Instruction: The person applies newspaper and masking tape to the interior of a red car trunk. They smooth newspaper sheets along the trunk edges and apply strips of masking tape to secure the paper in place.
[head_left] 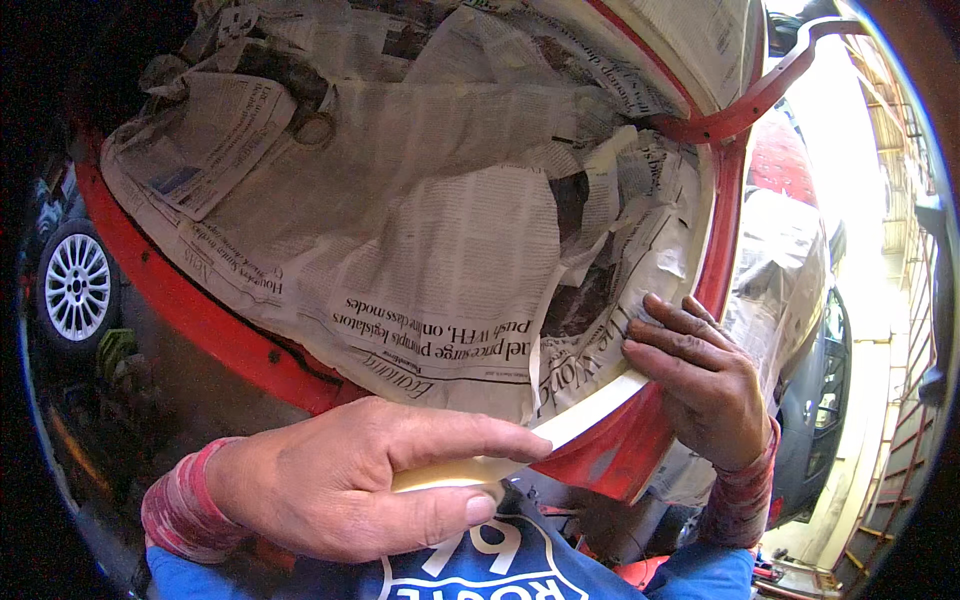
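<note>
My left hand (340, 470) is closed around a roll of masking tape (448, 473), which shows in part between the thumb and the stretched index finger. A pale strip of tape (598, 408) runs from there up to the right, along the edge of the newspaper sheets (450, 260) and the red painted body panel (615, 450). On that edge rests my right hand (705, 385), its fingers laid out over the paper and the tape. The thumb of this hand is hidden.
Newspaper covers the opening inside a red body rim (200, 310). A red metal arm (740, 115) juts out at the upper right. To the left stands a silver-spoked wheel (77, 282). A dark car (820, 400) and a plastic-covered part (785, 255) are on the right.
</note>
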